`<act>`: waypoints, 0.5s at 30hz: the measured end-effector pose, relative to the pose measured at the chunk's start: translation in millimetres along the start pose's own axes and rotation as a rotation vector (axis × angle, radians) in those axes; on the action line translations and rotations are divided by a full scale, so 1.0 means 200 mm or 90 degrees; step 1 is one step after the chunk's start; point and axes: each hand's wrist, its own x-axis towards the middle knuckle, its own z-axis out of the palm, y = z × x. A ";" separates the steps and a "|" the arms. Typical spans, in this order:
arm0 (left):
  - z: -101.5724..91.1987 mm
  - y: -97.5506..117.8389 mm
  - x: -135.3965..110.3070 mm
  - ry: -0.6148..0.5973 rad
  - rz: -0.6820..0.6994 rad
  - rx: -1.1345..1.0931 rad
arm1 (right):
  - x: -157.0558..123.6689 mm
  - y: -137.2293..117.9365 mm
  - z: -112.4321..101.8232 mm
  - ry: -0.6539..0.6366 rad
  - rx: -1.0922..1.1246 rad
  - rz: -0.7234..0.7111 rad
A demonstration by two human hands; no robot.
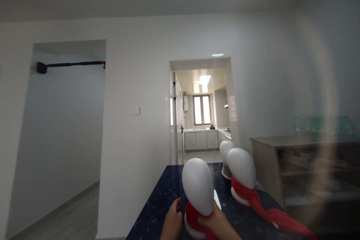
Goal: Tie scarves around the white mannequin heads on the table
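Note:
A white, egg-shaped mannequin head [197, 183] stands on the dark table right in front of me. Round its neck goes a red scarf [193, 215], above the white base. My right hand [218, 221] is closed at the right side of the neck, gripping the scarf, with the thumb across the red cloth. To the left of the neck is my left hand [172, 220], apart from the head, its fingers loosely curled with a gap to the thumb and nothing visible in them. Another white mannequin head [242, 167] wears a red scarf [270, 213] that trails over the table to the right.
Behind stands a further white mannequin head [225, 150] with a greyish neck wrap. The dark marbled table [157, 202] narrows toward a kitchen doorway [201, 112]. A wooden shelf unit [267, 168] borders the right side, with greenish clear containers [326, 125] on top.

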 end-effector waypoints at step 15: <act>0.07 -0.09 0.01 -0.144 0.151 -0.214 | -0.17 -0.14 -0.12 0.128 0.031 0.117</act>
